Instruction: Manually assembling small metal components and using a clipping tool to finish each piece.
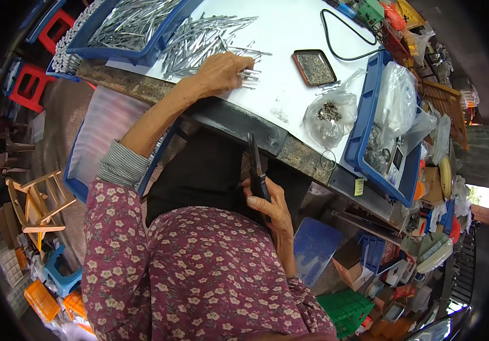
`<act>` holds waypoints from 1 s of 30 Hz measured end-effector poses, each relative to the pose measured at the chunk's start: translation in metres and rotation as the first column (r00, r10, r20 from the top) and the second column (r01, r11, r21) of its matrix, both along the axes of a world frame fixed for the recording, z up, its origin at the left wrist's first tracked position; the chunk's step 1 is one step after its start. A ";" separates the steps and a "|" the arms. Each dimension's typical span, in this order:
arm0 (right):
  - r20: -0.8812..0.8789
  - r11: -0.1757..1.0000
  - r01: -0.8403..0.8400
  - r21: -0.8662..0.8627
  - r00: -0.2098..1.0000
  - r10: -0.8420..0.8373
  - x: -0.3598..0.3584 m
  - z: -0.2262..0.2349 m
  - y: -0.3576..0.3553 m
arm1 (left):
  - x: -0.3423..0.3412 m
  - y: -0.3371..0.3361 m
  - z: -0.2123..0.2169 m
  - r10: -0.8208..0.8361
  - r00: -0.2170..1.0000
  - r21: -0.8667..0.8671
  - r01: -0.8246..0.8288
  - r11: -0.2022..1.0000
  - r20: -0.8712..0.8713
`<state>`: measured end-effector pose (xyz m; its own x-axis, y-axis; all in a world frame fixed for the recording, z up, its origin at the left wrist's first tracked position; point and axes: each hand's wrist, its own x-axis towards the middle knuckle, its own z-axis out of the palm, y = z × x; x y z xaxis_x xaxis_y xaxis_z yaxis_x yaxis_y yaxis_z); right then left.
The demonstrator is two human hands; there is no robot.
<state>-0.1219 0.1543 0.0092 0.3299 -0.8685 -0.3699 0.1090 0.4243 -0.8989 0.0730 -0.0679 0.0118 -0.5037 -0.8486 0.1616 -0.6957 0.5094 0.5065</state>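
Observation:
My left hand (220, 75) is over the white tabletop (278, 34), near its front edge. Its fingers are closed on a few thin metal rods (250, 78), whose ends poke out to the right. Just beyond that hand, a loose heap of similar silvery rods (204, 42) lies on the table. Lower down, in front of my lap, my right hand (273, 203) grips a dark long-nosed hand tool (256, 162) by its black handle. The tool points up toward the table edge, and its exact kind is hard to make out.
A blue crate (150, 54) full of rods stands at the far left. Toward the right are a small dark tray (295, 63) of tiny parts, a clear bag (331, 122) with small metal pieces, and a blue bin (366, 122) of plastic bags. A black cable (327, 34) curves behind.

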 end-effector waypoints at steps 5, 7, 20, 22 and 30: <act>-0.060 0.993 0.031 -0.113 0.997 -0.038 -0.005 0.001 0.000 | -0.004 0.009 0.017 0.013 0.950 0.027 -0.005 1.000 -0.313; -0.072 0.985 0.051 -0.167 0.995 -0.063 -0.004 0.010 -0.004 | -0.008 0.023 0.024 0.037 0.899 0.071 -0.007 0.997 -0.437; -0.483 0.787 0.095 -0.609 0.743 -0.463 -0.002 0.019 -0.020 | -0.041 0.092 0.024 0.623 0.161 0.576 0.604 0.551 -0.765; -0.505 0.578 -0.080 -0.812 0.593 -0.627 -0.003 0.008 -0.025 | -0.045 0.098 0.021 0.670 0.132 0.589 0.619 0.520 -0.730; -0.569 0.564 -0.160 -0.810 0.447 -0.690 -0.003 0.001 -0.024 | -0.046 0.109 0.013 0.706 0.112 0.616 0.597 0.514 -0.699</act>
<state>-0.1249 0.1307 0.0102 -0.0392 -0.8853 0.4634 -0.8105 -0.2430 -0.5329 0.0269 0.0409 0.0248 -0.4345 -0.8710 -0.2292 0.6286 -0.4756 0.6154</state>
